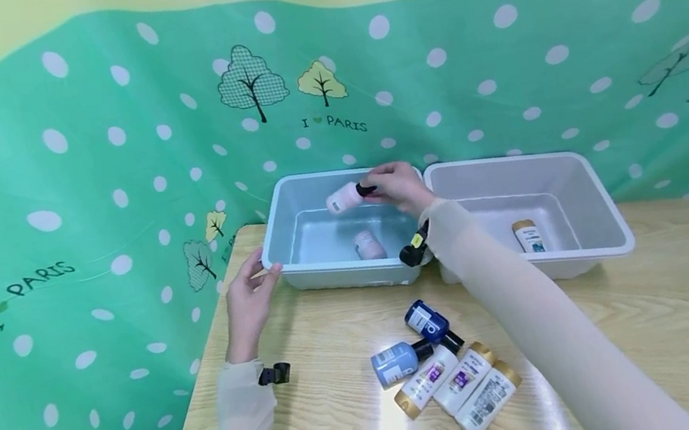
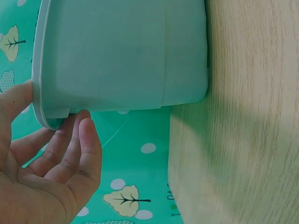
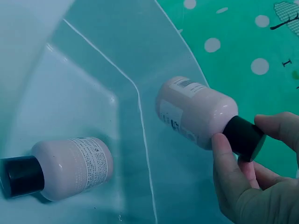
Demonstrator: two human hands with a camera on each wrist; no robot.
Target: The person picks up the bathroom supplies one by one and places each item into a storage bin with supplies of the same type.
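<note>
My right hand (image 1: 400,186) pinches the black cap of a pink bottle (image 3: 196,109), holding it tilted above the inside of the light-blue bin (image 1: 334,272). A second pink bottle (image 3: 74,168) with a black cap lies on that bin's floor. At the bin's near left corner, my left hand (image 1: 250,305) grips the rim, thumb on one side and fingers curled beneath the lip, as the left wrist view shows.
Right of the blue bin stands a grey bin (image 1: 597,232) holding a gold-capped white bottle (image 1: 529,236). In front lie a dark blue bottle (image 1: 425,320), a lighter blue bottle (image 1: 395,364) and white bottles (image 1: 463,378) with gold caps on the wooden table (image 1: 682,324). Green patterned cloth hangs behind.
</note>
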